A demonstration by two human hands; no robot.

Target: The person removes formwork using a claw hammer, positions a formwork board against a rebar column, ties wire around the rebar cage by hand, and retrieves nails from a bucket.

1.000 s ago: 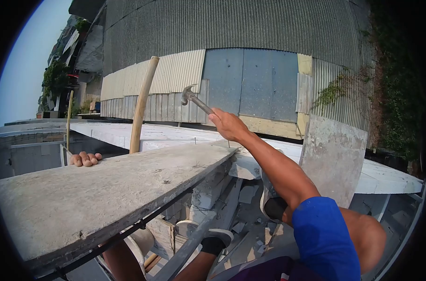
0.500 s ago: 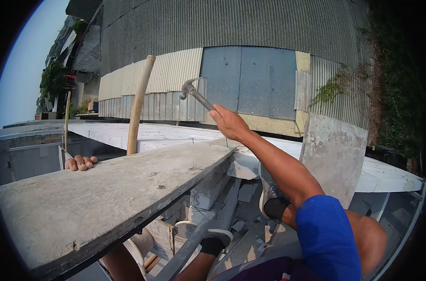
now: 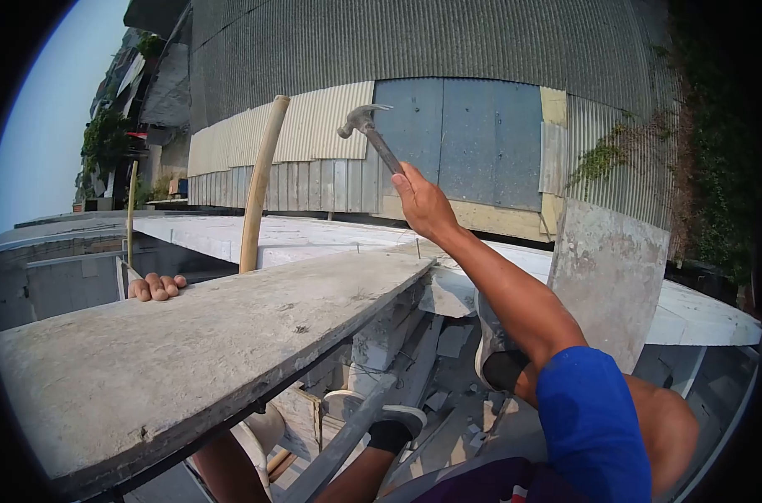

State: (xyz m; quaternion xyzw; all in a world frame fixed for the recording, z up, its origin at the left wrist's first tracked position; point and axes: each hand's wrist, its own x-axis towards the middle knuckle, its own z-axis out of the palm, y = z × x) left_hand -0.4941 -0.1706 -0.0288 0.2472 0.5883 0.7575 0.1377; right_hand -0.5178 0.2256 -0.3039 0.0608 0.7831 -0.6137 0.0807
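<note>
My right hand is closed round the handle of a claw hammer, raised above the far end of a long grey board. Two thin nails stand upright near that far end of the board. At the board's far left edge, the fingers of my left hand curl over the top and rest on it; the palm is hidden behind the edge.
A bamboo pole rises behind the board, and a thinner one stands farther left. A stained panel leans at the right. Below are a wooden beam, rubble and my feet. Corrugated roofs lie beyond.
The hammer and my right hand have risen, and the hammer head is tilted differently. The whole view has shifted slightly, while my left hand stays on the board's edge.
</note>
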